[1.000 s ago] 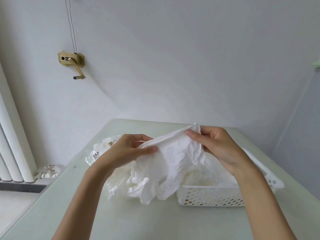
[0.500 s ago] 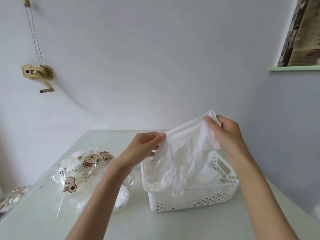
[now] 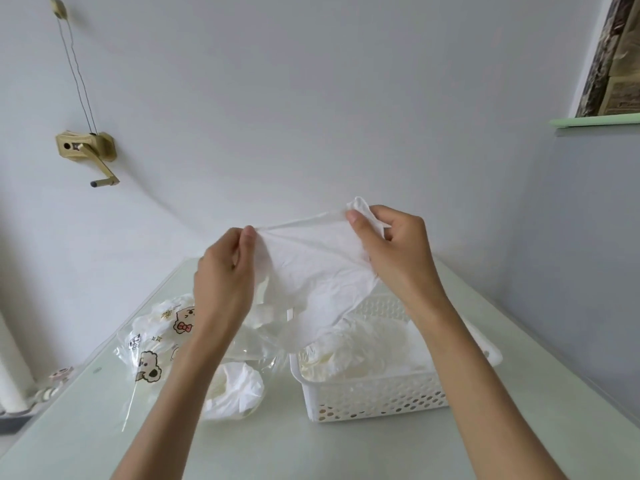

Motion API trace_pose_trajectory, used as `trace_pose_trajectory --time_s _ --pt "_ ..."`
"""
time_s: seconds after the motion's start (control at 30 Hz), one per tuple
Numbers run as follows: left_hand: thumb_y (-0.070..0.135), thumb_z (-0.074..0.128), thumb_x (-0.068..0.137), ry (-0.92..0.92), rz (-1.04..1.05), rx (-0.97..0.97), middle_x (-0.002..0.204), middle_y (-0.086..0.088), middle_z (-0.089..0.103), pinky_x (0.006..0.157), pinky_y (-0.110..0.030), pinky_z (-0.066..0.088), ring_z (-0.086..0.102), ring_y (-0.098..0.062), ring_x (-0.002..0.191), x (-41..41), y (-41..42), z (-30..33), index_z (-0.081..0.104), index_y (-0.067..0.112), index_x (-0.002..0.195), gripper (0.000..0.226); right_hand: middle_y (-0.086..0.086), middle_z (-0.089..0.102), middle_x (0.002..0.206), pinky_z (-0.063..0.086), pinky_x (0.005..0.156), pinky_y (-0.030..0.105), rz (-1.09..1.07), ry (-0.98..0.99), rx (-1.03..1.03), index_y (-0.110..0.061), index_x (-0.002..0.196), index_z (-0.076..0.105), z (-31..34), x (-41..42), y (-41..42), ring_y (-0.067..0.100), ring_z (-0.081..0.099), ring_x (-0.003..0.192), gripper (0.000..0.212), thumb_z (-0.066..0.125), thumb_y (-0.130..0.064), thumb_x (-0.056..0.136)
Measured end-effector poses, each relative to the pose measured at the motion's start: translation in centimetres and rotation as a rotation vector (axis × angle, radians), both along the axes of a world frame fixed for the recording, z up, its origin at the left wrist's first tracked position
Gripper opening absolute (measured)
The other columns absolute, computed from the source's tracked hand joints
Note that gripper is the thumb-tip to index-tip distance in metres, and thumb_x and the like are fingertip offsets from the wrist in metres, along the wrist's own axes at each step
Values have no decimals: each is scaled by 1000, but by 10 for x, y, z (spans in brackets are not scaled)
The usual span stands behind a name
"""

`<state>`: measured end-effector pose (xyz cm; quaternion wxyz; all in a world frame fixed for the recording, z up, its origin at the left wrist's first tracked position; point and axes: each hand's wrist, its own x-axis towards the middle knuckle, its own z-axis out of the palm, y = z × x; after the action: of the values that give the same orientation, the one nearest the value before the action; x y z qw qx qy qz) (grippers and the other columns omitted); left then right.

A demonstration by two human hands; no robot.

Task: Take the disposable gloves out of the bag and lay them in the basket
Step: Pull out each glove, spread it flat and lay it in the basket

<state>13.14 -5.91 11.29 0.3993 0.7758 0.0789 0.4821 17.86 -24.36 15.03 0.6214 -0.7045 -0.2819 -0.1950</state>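
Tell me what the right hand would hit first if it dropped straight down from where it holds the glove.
Probably the gloves already piled in the white basket: the right hand pinches the stretched glove above it, though depth is unclear.

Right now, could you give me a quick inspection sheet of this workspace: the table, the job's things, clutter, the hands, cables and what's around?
Surface: pale green table, smooth.
Job's things: white glove stretched between both hands above the white basket, which already holds gloves; printed clear bag lies left of the basket, more gloves at its mouth.
Clutter: nothing seen.
Hands: left hand pinches the glove's left edge; right hand pinches its right edge.
Cables: two thin wires run up the wall from a brass crank.
Surroundings: white wall, white pipes far left, green ledge upper right.
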Motion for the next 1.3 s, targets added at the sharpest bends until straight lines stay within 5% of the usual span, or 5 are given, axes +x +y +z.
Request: trace_pose_trajectory --time_s 0.33,0.7,1.0,1.13,1.3 --pt "38 42 99 744 -98 475 86 -7 66 65 -30 38 58 -31 85 68 -11 -38 63 11 84 37 -1 46 51 52 47 29 -242 326 -356 -16 59 55 -82 71 -52 14 49 48 36 61 -30 91" --pt "47 44 98 600 -88 966 104 5 67 71 -25 35 54 -17 102 116 -49 -62 69 22 101 35 10 70 97 49 73 32 -555 192 -871 -10 99 68 -107 86 -91 31 63 91 30 57 -38 94" --pt "61 47 89 600 -251 726 116 14 62 80 -28 47 60 -9 105 93 -52 -50 60 31 117 43 2 61 118 41 75 28 -593 106 -883 -22 131 47 -95 71 -91 24 61 103 45 64 -31 90" --pt "73 43 82 1085 -497 876 160 8 10 118 -41 17 11 -14 147 76 -60 -56 11 24 153 93 1 53 113 38 75 26 -208 250 -937 -25 131 46 -88 67 -76 17 54 94 50 68 -22 87" --pt "76 39 82 1395 -454 957 157 4 -24 120 -36 -7 -19 -12 145 74 -61 -75 -24 18 148 108 8 11 156 52 76 28 -55 563 -1448 -33 151 16 -87 82 -81 12 57 74 87 71 -24 84"
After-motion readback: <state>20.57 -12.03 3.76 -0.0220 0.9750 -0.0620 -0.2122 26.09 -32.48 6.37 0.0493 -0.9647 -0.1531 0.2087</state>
